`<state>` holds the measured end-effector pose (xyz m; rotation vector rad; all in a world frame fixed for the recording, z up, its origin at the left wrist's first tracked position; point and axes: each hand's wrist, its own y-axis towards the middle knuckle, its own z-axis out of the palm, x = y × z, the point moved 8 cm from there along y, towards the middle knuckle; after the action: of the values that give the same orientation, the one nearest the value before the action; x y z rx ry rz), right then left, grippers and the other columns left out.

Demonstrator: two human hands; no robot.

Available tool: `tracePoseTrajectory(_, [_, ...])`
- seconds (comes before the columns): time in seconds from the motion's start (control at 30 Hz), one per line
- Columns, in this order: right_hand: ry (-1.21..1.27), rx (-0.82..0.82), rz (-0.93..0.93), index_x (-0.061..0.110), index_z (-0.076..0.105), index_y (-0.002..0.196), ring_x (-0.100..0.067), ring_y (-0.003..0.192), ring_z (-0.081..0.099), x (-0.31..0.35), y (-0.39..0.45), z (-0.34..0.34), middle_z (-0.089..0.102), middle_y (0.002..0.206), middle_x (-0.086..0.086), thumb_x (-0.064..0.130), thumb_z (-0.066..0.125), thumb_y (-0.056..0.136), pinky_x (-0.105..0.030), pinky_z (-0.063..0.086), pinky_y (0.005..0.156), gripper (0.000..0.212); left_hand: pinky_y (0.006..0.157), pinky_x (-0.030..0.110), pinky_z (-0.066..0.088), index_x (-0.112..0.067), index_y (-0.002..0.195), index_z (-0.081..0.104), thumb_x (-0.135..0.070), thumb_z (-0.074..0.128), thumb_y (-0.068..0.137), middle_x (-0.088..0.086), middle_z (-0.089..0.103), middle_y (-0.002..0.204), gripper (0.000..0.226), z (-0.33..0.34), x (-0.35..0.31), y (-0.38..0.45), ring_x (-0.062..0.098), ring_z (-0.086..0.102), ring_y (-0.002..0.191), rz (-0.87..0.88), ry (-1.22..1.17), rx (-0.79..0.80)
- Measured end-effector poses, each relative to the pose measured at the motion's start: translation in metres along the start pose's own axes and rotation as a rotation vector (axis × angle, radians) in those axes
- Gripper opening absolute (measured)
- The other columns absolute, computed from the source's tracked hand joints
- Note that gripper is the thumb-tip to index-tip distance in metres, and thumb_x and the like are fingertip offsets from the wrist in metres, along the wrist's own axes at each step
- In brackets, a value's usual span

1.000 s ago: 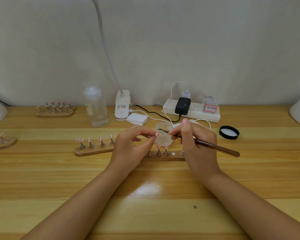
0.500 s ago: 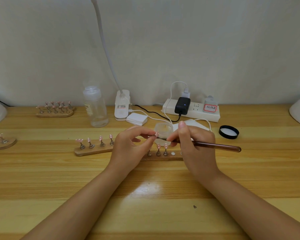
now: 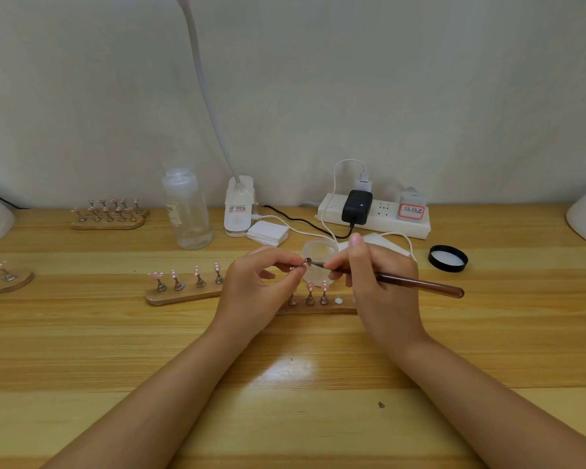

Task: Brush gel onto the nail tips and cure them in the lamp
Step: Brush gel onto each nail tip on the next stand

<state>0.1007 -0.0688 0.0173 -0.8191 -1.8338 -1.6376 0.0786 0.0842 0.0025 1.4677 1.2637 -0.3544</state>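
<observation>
My left hand pinches a small nail-tip stand between thumb and forefinger, held above the table. My right hand grips a brown brush like a pen, its tip touching the stand's top. Right behind them sits an open gel jar. A wooden holder with several pink nail tips lies left of my hands. Another wooden holder with tips lies partly under them. A white clip lamp with a gooseneck stands at the back.
A clear bottle, a stack of white pads, a power strip with cables and a black jar lid stand behind. More tip holders lie at the left. White objects sit at both table edges.
The brush handle has swung lower and its tip left the jar for the held nail tip. My left hand has turned the stand slightly.
</observation>
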Motion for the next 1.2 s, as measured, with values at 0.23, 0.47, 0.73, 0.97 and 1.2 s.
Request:
tracePoseTrajectory(0.23, [0.048,0.012,0.017,0.017,0.066,0.058,-0.003,0.049,0.058,0.0030,-0.0008,0.0007,0.060,0.051,0.010,0.021,0.042,0.090,-0.009,0.039,0.052,0.039,0.072,0.033,0.052,-0.027,0.081,0.068,-0.006,0.069,0.077,-0.013,0.066,0.081,0.021,-0.0009,-0.0007,-0.0006,0.007,0.061,0.080,0.002,0.005,0.003])
tracePoseTrajectory(0.47, [0.056,-0.061,0.072,0.022,0.067,0.064,-0.003,0.059,0.059,-0.0035,0.0014,-0.0057,0.063,0.057,0.006,0.022,0.043,0.094,-0.017,0.045,0.059,0.038,0.073,0.036,0.053,-0.027,0.081,0.067,-0.007,0.069,0.078,-0.014,0.066,0.080,0.021,-0.0004,-0.0003,-0.0003,0.010,0.062,0.080,-0.005,-0.001,0.003])
tracePoseTrajectory(0.73, [0.065,-0.027,0.097,0.021,0.067,0.063,-0.003,0.056,0.060,-0.0042,-0.0008,-0.0003,0.063,0.054,0.007,0.023,0.043,0.093,-0.013,0.045,0.056,0.039,0.073,0.037,0.053,-0.027,0.081,0.067,-0.008,0.069,0.077,-0.016,0.065,0.080,0.020,-0.0004,0.0004,-0.0002,0.009,0.061,0.079,-0.005,0.002,-0.001])
tracePoseTrajectory(0.97, [0.107,-0.015,0.123,0.018,0.066,0.056,-0.003,0.050,0.057,-0.0022,-0.0028,-0.0001,0.062,0.049,0.006,0.027,0.041,0.088,-0.012,0.042,0.052,0.042,0.073,0.040,0.053,-0.029,0.081,0.067,-0.005,0.069,0.077,-0.015,0.065,0.080,0.024,-0.0013,0.0003,-0.0003,0.013,0.062,0.079,-0.008,-0.012,-0.001])
tracePoseTrajectory(1.2, [0.084,-0.061,0.103,0.021,0.067,0.063,-0.003,0.056,0.059,-0.0037,-0.0001,-0.0041,0.063,0.055,0.006,0.018,0.045,0.095,-0.017,0.046,0.058,0.039,0.072,0.044,0.053,-0.023,0.082,0.069,-0.008,0.070,0.077,-0.012,0.066,0.081,0.015,0.0004,0.0010,0.0004,0.013,0.062,0.076,0.006,-0.018,-0.002])
